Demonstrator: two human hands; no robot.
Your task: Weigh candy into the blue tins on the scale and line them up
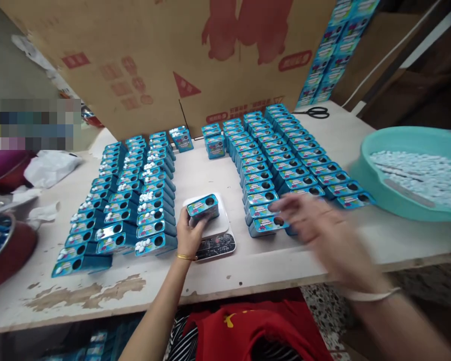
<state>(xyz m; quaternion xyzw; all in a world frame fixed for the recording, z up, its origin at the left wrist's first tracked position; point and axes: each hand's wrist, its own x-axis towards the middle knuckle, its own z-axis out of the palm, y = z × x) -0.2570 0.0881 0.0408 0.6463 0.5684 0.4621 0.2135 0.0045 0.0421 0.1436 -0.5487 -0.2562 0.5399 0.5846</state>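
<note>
My left hand [190, 234] grips a small blue candy box [200, 206] with a round dark hole in its top. This box is on or just above the white plate of a small kitchen scale [222, 220]; the exact contact is hidden. My right hand [325, 233], blurred by motion, is over the front end of the right-hand rows of blue boxes [263, 188]. Whether its fingers hold anything does not show. Left of the scale stand more rows of blue boxes [156, 213], several with white candies lying on their tops.
A turquoise basin [376, 193] of white candies stands at the right, a dark stick lying inside. Black-handled scissors [317, 113] lie behind the boxes. A large cardboard carton [135, 45] closes off the back. At the left edge is a red bowl [20, 250] with blue pieces.
</note>
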